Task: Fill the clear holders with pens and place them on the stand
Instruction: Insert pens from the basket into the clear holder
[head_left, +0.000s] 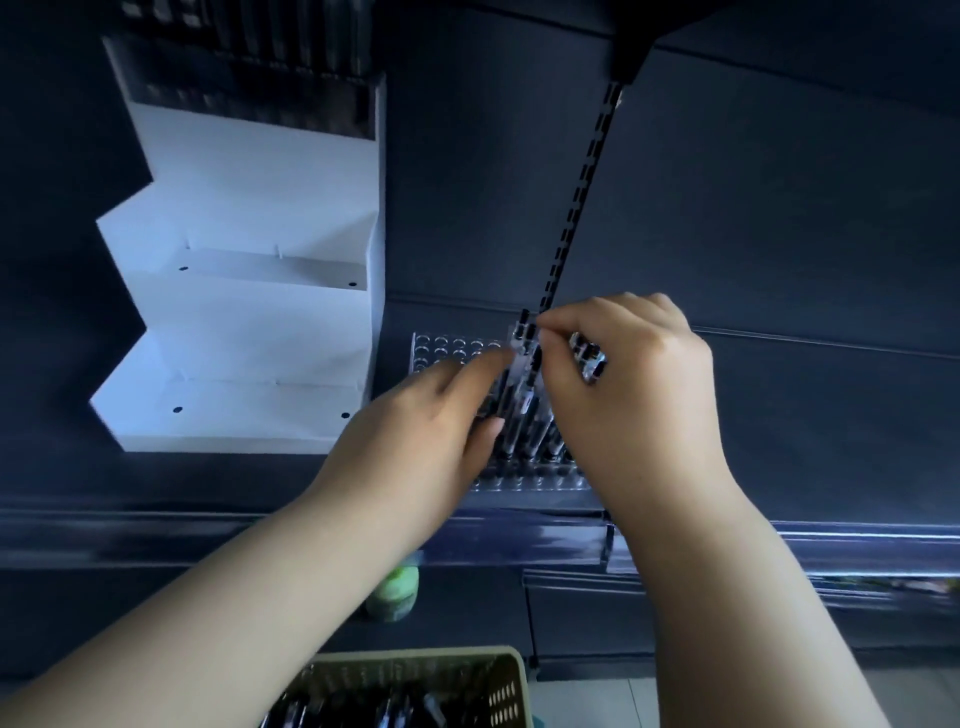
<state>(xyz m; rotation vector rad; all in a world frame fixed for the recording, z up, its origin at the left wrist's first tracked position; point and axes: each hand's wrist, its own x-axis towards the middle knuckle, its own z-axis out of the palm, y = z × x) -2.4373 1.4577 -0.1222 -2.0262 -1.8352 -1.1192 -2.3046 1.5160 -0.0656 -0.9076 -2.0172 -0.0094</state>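
Basket (501, 686) nearest, under two hands.
Right hand (634, 384) pinches pens (589, 358) above the clear holder (519, 480); left hand (415, 431) rests straight fingers against it.

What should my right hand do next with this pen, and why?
Probably push the pen pinched by the right hand down into the clear holder; empty holes show at its far end, and the left hand steadies the standing pens.
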